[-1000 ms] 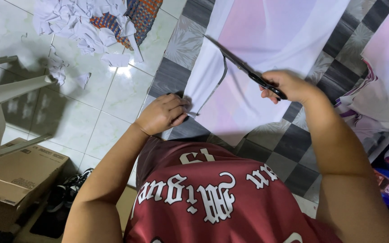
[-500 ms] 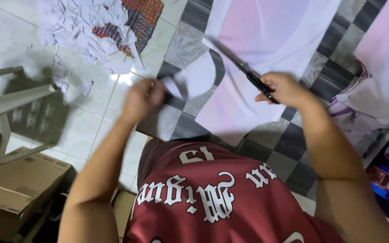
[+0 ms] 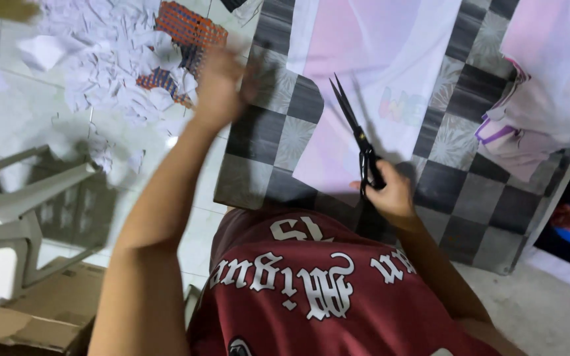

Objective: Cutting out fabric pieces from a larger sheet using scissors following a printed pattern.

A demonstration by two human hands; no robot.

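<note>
Head camera is looking straight down over a dark red shirt [image 3: 311, 296] at a tiled floor. At the far left a pale plastic chair [image 3: 14, 211] is standing beside a flattened cardboard box [image 3: 41, 316], both sitting well apart from the work, as if kept out of the way. Above them a heap of small white fabric scraps [image 3: 100, 72] is lying on the white tiles, partly covering an orange and blue woven basket [image 3: 186, 33]; the scraps are piling up in one spot off the mat, which suggests it is serving as the place for offcuts. The left hand [image 3: 219, 86] is reaching out over the edge of that heap, blurred, so I cannot tell whether its fingers are spread or curled, or whether they are holding anything. Right of it a grey and black checkered mat [image 3: 265, 138] is lying flat, giving a smooth surface for the pale pink cloth [image 3: 371, 66] spread across it. The right hand [image 3: 390, 194] is gripping the handles of black scissors [image 3: 354, 132], fingers closed through the loops, with the blades pointing away over the cloth's lower part, nearly together. Further right, more folded pale cloth [image 3: 542, 86] is lying stacked on the mat's far side.
</note>
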